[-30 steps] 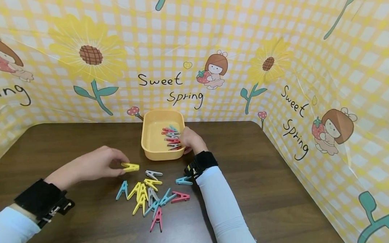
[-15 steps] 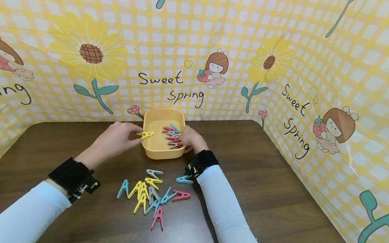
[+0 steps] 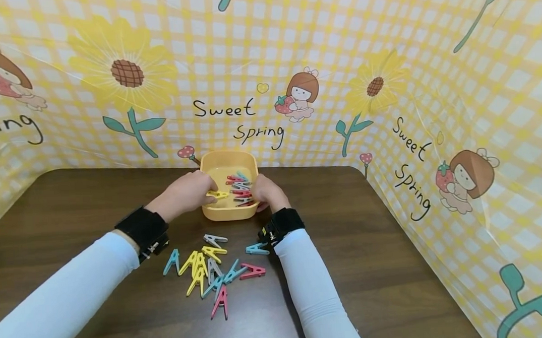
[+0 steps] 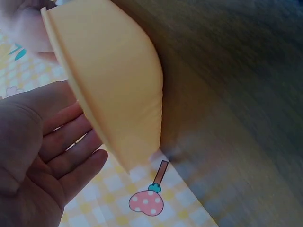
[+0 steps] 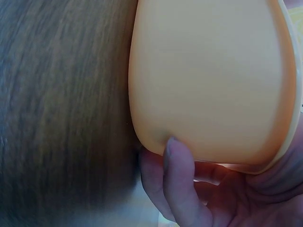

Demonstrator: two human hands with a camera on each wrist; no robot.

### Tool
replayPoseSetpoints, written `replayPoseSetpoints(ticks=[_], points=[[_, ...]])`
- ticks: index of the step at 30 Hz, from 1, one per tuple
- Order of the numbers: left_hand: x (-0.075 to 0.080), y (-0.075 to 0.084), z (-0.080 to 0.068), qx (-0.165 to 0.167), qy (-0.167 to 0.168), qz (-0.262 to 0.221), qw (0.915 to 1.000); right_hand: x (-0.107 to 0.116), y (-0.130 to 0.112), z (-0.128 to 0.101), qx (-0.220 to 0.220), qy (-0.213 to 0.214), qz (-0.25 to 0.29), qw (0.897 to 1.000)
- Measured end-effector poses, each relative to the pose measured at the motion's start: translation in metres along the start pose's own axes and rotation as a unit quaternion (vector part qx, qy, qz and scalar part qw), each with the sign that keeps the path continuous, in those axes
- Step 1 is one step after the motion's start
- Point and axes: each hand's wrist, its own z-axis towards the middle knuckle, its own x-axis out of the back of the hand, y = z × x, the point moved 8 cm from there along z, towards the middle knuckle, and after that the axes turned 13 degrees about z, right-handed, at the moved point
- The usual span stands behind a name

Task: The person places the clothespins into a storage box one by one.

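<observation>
My left hand [image 3: 191, 191] reaches over the left rim of a yellow plastic box [image 3: 229, 214], pinching a yellow clothespin [image 3: 219, 194] low inside it. In the left wrist view the box wall [image 4: 111, 71] hides the clothespin and the fingertips of the left hand [image 4: 52, 132]. My right hand [image 3: 268, 192] grips the box's right side. In the right wrist view a thumb of the right hand [image 5: 182, 189] presses on the outer wall near a corner. Red, grey and blue clothespins [image 3: 241, 186] lie in a row along the box's right half.
On the brown wooden table [image 3: 370, 265], in front of the box, several loose clothespins [image 3: 196, 280] lie in a cluster, in yellow, blue, grey and red. A blue clothespin [image 3: 256, 249] lies beside the right wrist. A checked yellow cloth [image 3: 158, 93] rises behind the table.
My left hand has carried the yellow clothespin from above the table's left part, up and rightward over the rim, and down into the box. The right hand has stayed at the box's right side.
</observation>
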Motion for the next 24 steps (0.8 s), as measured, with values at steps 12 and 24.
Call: replayPoseSetpoints(ticks=[12, 24], points=[[-0.010, 0.011, 0.015, -0.055, -0.047, 0.054, 0.9960, -0.001, -0.001, -0.001, -0.004, -0.003, 0.005, 1.000], [-0.013, 0.012, 0.021, -0.070, -0.068, 0.032, 0.9947, -0.001, -0.001, 0.001, 0.011, 0.002, 0.012, 1.000]])
